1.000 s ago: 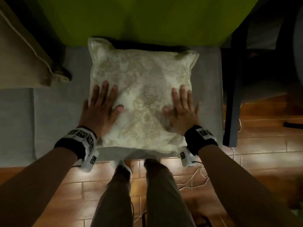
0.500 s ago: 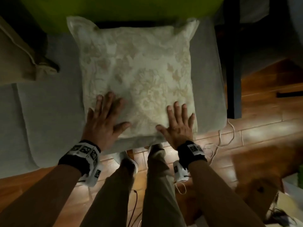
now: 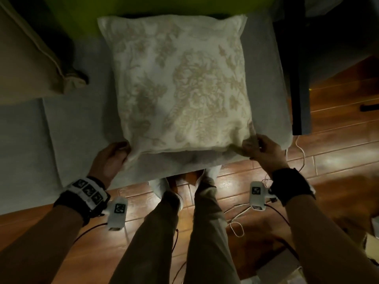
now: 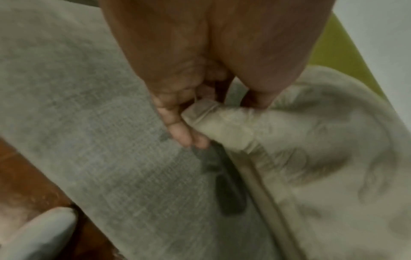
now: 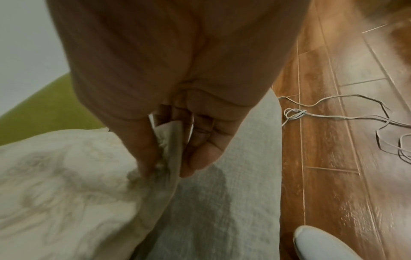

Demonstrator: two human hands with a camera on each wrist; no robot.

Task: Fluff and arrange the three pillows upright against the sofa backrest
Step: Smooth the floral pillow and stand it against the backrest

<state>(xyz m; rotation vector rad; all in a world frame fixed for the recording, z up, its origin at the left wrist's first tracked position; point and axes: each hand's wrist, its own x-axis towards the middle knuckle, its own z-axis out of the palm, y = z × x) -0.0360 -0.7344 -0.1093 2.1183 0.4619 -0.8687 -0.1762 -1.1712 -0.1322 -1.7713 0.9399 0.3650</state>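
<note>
A cream pillow (image 3: 180,83) with a pale floral pattern lies flat on the grey sofa seat (image 3: 82,119), its far edge against the green backrest (image 3: 164,7) and its near edge close to the front of the seat. The left hand (image 3: 109,158) pinches the pillow's near left corner, thumb and fingers (image 4: 177,130) curled round a bunched fold of the fabric. The right hand (image 3: 260,148) is clamped on the near right corner in the same way, the seam caught between thumb and fingers (image 5: 200,154). A second, beige pillow (image 3: 30,54) rests at the left end of the sofa, well apart from the first. The person stands at the sofa's front edge on a wooden floor (image 3: 328,160), where thin cables (image 5: 344,116) trail beside the seat.
</note>
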